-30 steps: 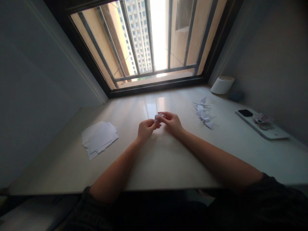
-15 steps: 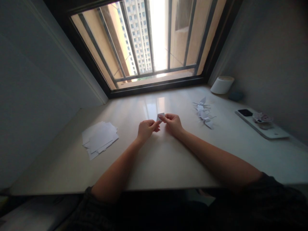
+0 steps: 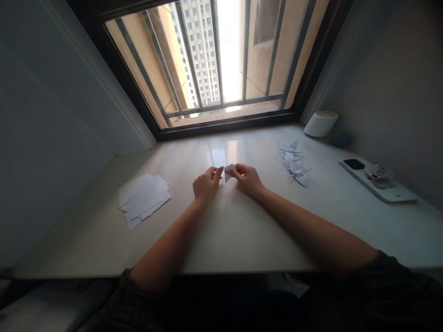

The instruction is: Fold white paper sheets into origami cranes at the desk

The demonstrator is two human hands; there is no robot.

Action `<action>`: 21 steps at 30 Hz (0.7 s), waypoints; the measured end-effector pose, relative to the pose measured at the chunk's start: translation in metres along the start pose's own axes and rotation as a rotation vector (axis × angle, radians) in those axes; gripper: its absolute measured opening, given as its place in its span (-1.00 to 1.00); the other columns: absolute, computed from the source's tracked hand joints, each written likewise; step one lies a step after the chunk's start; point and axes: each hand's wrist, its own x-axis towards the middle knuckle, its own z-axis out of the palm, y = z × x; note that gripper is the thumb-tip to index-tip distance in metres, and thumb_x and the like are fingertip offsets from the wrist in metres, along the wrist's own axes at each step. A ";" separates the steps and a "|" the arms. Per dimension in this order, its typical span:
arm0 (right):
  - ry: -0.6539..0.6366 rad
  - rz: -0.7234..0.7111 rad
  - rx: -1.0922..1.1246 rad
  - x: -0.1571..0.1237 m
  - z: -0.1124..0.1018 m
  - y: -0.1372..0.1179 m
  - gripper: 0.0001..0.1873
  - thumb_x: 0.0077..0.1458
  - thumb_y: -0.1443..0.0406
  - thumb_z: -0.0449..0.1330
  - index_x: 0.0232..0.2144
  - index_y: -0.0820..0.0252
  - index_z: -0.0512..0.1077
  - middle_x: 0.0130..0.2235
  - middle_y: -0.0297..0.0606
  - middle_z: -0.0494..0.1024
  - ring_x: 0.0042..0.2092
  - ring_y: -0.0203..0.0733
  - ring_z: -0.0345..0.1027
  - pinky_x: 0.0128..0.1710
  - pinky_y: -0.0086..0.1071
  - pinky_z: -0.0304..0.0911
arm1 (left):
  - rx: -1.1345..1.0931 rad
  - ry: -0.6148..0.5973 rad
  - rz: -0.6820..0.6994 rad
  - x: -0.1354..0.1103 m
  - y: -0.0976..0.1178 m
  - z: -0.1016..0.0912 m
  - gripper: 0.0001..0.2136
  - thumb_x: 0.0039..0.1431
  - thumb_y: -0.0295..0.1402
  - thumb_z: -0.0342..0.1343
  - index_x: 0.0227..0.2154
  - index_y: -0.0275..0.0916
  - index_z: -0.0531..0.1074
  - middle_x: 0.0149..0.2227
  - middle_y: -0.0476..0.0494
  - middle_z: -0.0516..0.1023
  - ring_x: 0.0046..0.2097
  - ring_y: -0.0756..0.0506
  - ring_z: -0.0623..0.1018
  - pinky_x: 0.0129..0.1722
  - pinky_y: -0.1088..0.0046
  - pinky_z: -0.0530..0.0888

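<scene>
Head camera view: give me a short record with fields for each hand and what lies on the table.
Right hand: pinches small folded paper over the table
Left hand: fingertips at the paper's left edge, grip unclear
Left side: loose stack of white sheets
Right side: cluster of folded paper figures
Far right: phone, white cylinder near the window

Barred window (image 3: 221, 69), pale desk (image 3: 242, 230), grey walls (image 3: 51, 115)

Pale table (image 3: 242, 230), paper sheets (image 3: 143, 199), folded figures (image 3: 294, 164)
</scene>
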 end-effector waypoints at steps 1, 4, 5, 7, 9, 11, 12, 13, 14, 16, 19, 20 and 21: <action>-0.011 -0.016 -0.045 -0.001 0.000 -0.001 -0.59 0.01 -0.05 0.19 -0.51 0.18 0.43 -0.52 -0.35 0.44 -0.47 -0.29 0.25 -0.41 -0.40 0.16 | -0.045 0.020 -0.005 0.001 -0.001 0.001 -0.61 0.20 0.05 -0.08 -0.27 -0.09 0.53 -0.38 -0.02 0.62 -0.32 -0.08 0.57 -0.34 0.47 0.32; -0.031 -0.065 -0.157 -0.002 -0.001 -0.003 -0.57 0.02 -0.05 0.18 -0.60 0.17 0.37 -0.55 -0.36 0.38 -0.47 -0.29 0.21 -0.41 -0.39 0.15 | -0.223 0.007 0.051 0.005 -0.006 0.004 -0.67 0.15 0.00 0.04 -0.28 -0.10 0.55 -0.32 -0.06 0.62 -0.28 -0.09 0.56 -0.30 0.46 0.37; -0.032 -0.077 -0.182 -0.003 -0.001 -0.003 -0.56 0.03 -0.05 0.17 -0.61 0.17 0.35 -0.55 -0.36 0.36 -0.47 -0.29 0.20 -0.41 -0.39 0.14 | -0.278 -0.005 0.069 0.005 -0.007 0.006 -0.68 0.13 -0.01 0.08 -0.32 -0.12 0.56 -0.32 -0.07 0.62 -0.29 -0.09 0.56 -0.31 0.46 0.38; -0.022 -0.089 -0.202 -0.003 -0.001 -0.004 -0.56 0.04 -0.05 0.16 -0.61 0.16 0.34 -0.54 -0.35 0.36 -0.47 -0.29 0.21 -0.42 -0.38 0.15 | -0.382 -0.020 0.063 0.006 -0.009 0.009 -0.69 0.08 -0.03 0.13 -0.39 -0.17 0.57 -0.38 -0.09 0.61 -0.33 -0.08 0.56 -0.34 0.45 0.40; -0.007 -0.092 -0.190 -0.004 -0.001 -0.006 -0.59 0.01 -0.04 0.21 -0.57 0.16 0.36 -0.51 -0.34 0.40 -0.46 -0.28 0.24 -0.41 -0.38 0.18 | -0.502 -0.013 0.001 0.008 -0.011 0.012 -0.68 0.04 -0.04 0.17 -0.41 -0.21 0.57 -0.43 -0.10 0.59 -0.39 -0.08 0.55 -0.40 0.45 0.42; -0.005 -0.090 -0.152 -0.005 -0.001 -0.009 -0.64 -0.08 -0.02 0.29 -0.47 0.15 0.40 -0.46 -0.34 0.46 -0.44 -0.28 0.29 -0.40 -0.38 0.21 | -0.631 0.001 -0.080 0.009 -0.012 0.015 -0.66 0.01 -0.04 0.20 -0.40 -0.25 0.55 -0.44 -0.12 0.58 -0.41 -0.08 0.56 -0.44 0.46 0.44; -0.009 -0.088 -0.129 -0.006 -0.001 -0.011 -0.63 -0.11 0.00 0.32 -0.40 0.13 0.42 -0.44 -0.34 0.48 -0.44 -0.27 0.32 -0.40 -0.38 0.23 | -0.692 0.007 -0.114 0.010 -0.012 0.016 -0.65 -0.01 -0.04 0.21 -0.39 -0.27 0.54 -0.43 -0.13 0.59 -0.41 -0.08 0.57 -0.44 0.45 0.45; -0.012 -0.089 -0.107 -0.007 -0.001 -0.014 -0.62 -0.12 0.02 0.33 -0.32 0.12 0.44 -0.43 -0.34 0.50 -0.43 -0.27 0.34 -0.39 -0.38 0.25 | -0.748 0.010 -0.141 0.011 -0.013 0.016 -0.65 -0.02 -0.05 0.23 -0.38 -0.28 0.53 -0.41 -0.13 0.59 -0.40 -0.08 0.58 -0.42 0.45 0.47; -0.009 -0.094 -0.091 -0.008 -0.001 -0.016 -0.62 -0.09 0.04 0.32 -0.26 0.11 0.44 -0.42 -0.34 0.51 -0.43 -0.26 0.35 -0.39 -0.37 0.26 | -0.795 0.009 -0.161 0.011 -0.013 0.017 -0.65 -0.04 -0.05 0.24 -0.37 -0.29 0.52 -0.39 -0.14 0.59 -0.39 -0.08 0.59 -0.39 0.43 0.48; 0.019 -0.113 -0.072 -0.009 -0.002 -0.020 -0.66 -0.01 0.07 0.27 -0.21 0.10 0.47 -0.41 -0.32 0.53 -0.41 -0.26 0.37 -0.36 -0.36 0.28 | -0.864 0.001 -0.187 0.012 -0.015 0.018 -0.63 -0.05 -0.07 0.26 -0.34 -0.30 0.49 -0.38 -0.15 0.59 -0.38 -0.08 0.60 -0.34 0.41 0.49; 0.063 -0.104 -0.031 -0.009 -0.004 -0.020 -0.68 0.02 0.07 0.25 -0.22 0.10 0.52 -0.41 -0.29 0.55 -0.39 -0.24 0.39 -0.34 -0.34 0.30 | -0.888 -0.018 -0.201 0.013 -0.016 0.019 -0.61 -0.06 -0.06 0.26 -0.31 -0.30 0.45 -0.40 -0.16 0.59 -0.37 -0.10 0.61 -0.34 0.41 0.49; 0.073 -0.088 -0.007 -0.008 -0.004 -0.019 -0.67 0.00 0.06 0.26 -0.22 0.10 0.53 -0.41 -0.29 0.56 -0.39 -0.23 0.39 -0.33 -0.33 0.31 | -0.883 -0.023 -0.200 0.012 -0.016 0.019 -0.61 -0.06 -0.06 0.26 -0.31 -0.29 0.45 -0.41 -0.16 0.60 -0.37 -0.11 0.61 -0.35 0.41 0.48; 0.082 -0.068 0.021 -0.007 -0.003 -0.017 -0.65 -0.02 0.05 0.28 -0.23 0.10 0.54 -0.40 -0.28 0.57 -0.38 -0.22 0.40 -0.33 -0.33 0.31 | -0.873 -0.027 -0.197 0.012 -0.016 0.019 -0.61 -0.05 -0.06 0.26 -0.31 -0.29 0.44 -0.40 -0.16 0.60 -0.36 -0.11 0.61 -0.36 0.42 0.48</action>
